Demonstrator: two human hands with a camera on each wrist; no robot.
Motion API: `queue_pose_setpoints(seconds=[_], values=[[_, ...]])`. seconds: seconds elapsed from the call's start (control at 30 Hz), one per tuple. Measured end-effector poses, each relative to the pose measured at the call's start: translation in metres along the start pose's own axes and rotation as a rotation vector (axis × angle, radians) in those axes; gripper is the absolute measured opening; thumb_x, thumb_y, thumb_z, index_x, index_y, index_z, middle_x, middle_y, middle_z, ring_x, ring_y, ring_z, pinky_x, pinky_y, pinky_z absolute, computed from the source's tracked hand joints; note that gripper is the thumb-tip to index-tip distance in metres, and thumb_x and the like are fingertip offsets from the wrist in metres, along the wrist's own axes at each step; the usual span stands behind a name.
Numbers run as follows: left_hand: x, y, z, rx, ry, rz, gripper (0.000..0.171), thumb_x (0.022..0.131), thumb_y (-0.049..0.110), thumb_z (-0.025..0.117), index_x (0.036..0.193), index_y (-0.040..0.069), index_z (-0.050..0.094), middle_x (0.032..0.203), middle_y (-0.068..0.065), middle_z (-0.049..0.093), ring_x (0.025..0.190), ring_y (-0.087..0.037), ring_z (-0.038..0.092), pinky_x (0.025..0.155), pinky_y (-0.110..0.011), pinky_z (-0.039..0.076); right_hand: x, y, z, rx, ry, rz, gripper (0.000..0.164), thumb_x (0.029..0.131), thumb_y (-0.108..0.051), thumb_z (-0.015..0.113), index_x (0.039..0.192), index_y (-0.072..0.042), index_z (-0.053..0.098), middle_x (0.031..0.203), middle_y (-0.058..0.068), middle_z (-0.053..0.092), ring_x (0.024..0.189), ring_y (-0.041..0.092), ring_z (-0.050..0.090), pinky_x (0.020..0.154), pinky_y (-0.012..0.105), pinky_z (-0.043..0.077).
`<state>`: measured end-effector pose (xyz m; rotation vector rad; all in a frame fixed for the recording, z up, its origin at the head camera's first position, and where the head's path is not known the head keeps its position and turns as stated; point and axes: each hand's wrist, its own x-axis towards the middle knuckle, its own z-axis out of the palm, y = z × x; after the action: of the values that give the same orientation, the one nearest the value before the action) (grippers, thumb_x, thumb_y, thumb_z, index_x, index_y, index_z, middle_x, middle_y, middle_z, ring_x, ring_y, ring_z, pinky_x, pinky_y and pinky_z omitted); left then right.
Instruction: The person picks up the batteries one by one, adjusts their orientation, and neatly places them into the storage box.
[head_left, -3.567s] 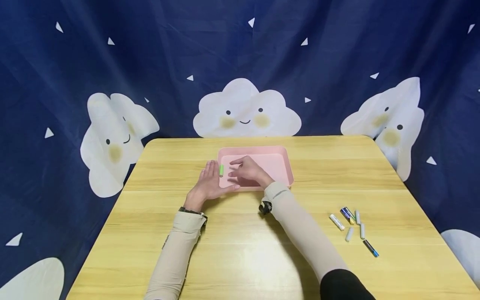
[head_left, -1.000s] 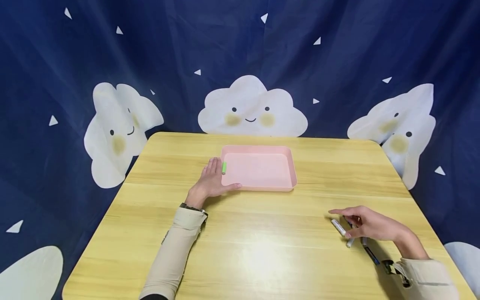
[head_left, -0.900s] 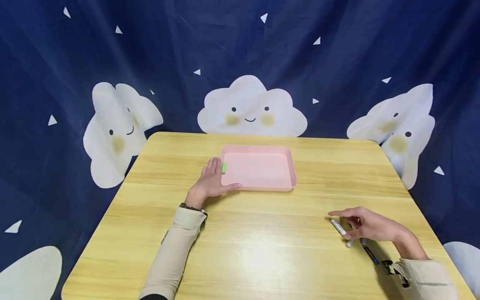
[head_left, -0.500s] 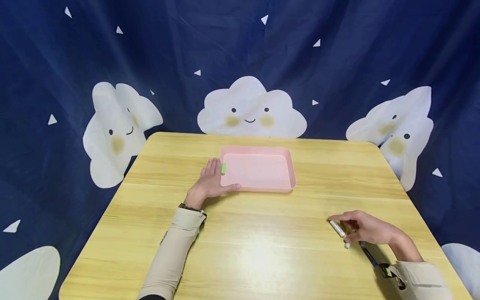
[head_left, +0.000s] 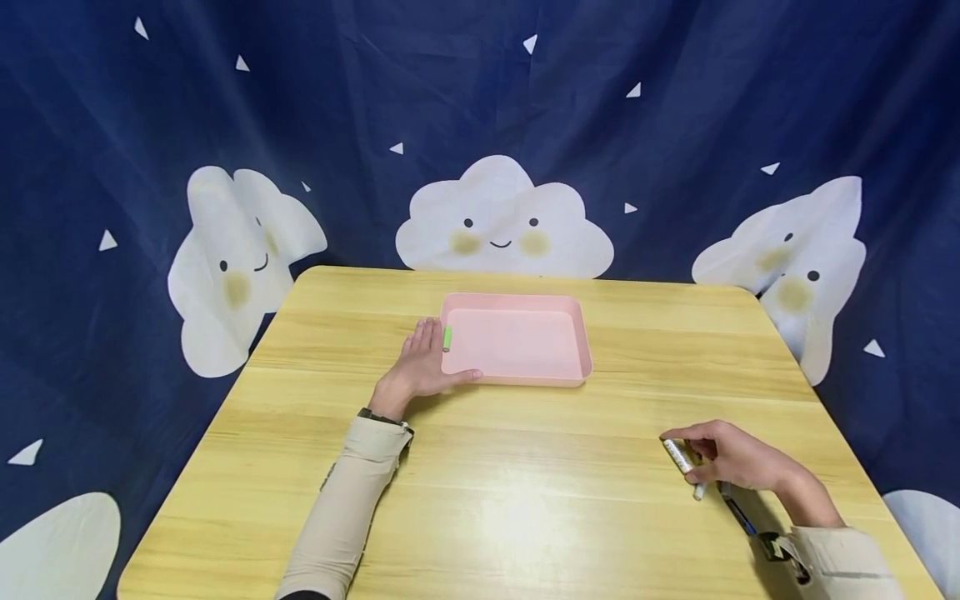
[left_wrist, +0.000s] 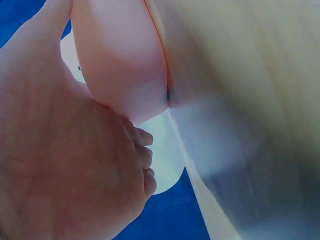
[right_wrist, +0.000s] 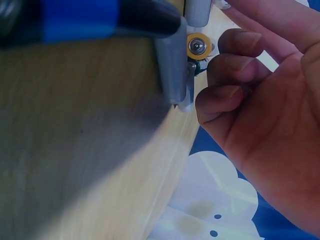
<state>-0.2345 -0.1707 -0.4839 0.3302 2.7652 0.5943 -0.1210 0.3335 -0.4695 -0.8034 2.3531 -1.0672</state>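
Observation:
My left hand (head_left: 420, 362) rests against the pink tray (head_left: 517, 342), straight fingers along its left wall and thumb along the front wall. Inside the tray, a green battery (head_left: 447, 338) lies by the left wall. Over at the right of the table, my right hand (head_left: 738, 457) pinches a white battery (head_left: 677, 457) end to end between index finger and thumb. Its other fingers are curled, as the right wrist view shows. Close below the thumb lies a light grey battery (head_left: 699, 492); a black and blue one (head_left: 738, 510) lies under the wrist.
In the right wrist view, a grey battery (right_wrist: 172, 65) and a yellow-ended battery (right_wrist: 198, 46) lie near the curled fingers, hidden by the hand in the head view. The wooden table (head_left: 525, 467) backs onto a blue curtain (head_left: 337, 100).
My right hand has gone from over the tray to the batteries at the right, where thumb and index finger have closed onto the white battery. My left hand stays at the tray.

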Motion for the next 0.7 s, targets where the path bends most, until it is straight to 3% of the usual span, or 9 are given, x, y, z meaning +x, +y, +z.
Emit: queue_pose_setpoints(seconds=[0.23, 0.37, 0.6, 0.7], values=[[0.001, 0.0, 0.0, 0.0, 0.004, 0.008, 0.132, 0.085, 0.085, 0.054, 0.164, -0.001, -0.009, 0.174, -0.022, -0.012, 0.163, -0.036, -0.012, 0.134, -0.054, 0.002, 0.003, -0.002, 0.001, -0.044, 0.025, 0.097, 0.054, 0.089, -0.011, 0.08, 0.136, 0.009, 0.061, 0.068, -0.004, 0.037, 0.058, 0.0, 0.028, 0.051, 0.024, 0.028], [0.003, -0.002, 0.002, 0.003, 0.006, 0.005, 0.133, 0.084, 0.085, 0.055, 0.164, 0.0, -0.01, 0.174, -0.022, -0.012, 0.163, -0.036, -0.013, 0.134, -0.053, 0.002, 0.007, -0.005, 0.001, -0.062, 0.04, 0.104, 0.054, 0.089, -0.013, 0.081, 0.136, 0.006, 0.062, 0.068, -0.007, 0.034, 0.058, 0.001, 0.027, 0.052, 0.024, 0.028], [0.008, -0.008, 0.007, -0.003, 0.003, -0.005, 0.136, 0.081, 0.088, 0.055, 0.164, 0.003, -0.013, 0.174, -0.019, -0.014, 0.163, -0.034, -0.014, 0.134, -0.052, 0.001, 0.014, -0.01, -0.001, 0.006, 0.09, 0.013, 0.057, 0.089, -0.007, 0.079, 0.138, 0.013, 0.057, 0.06, 0.008, 0.024, 0.054, 0.002, 0.023, 0.052, 0.024, 0.036], [0.008, -0.008, 0.007, -0.016, 0.001, -0.008, 0.136, 0.081, 0.088, 0.055, 0.164, 0.004, -0.013, 0.174, -0.019, -0.014, 0.163, -0.033, -0.015, 0.134, -0.052, 0.001, 0.019, -0.012, -0.002, 0.028, 0.118, 0.014, 0.058, 0.09, -0.005, 0.078, 0.14, 0.013, 0.055, 0.062, 0.01, 0.02, 0.054, 0.002, 0.022, 0.051, 0.025, 0.037]])
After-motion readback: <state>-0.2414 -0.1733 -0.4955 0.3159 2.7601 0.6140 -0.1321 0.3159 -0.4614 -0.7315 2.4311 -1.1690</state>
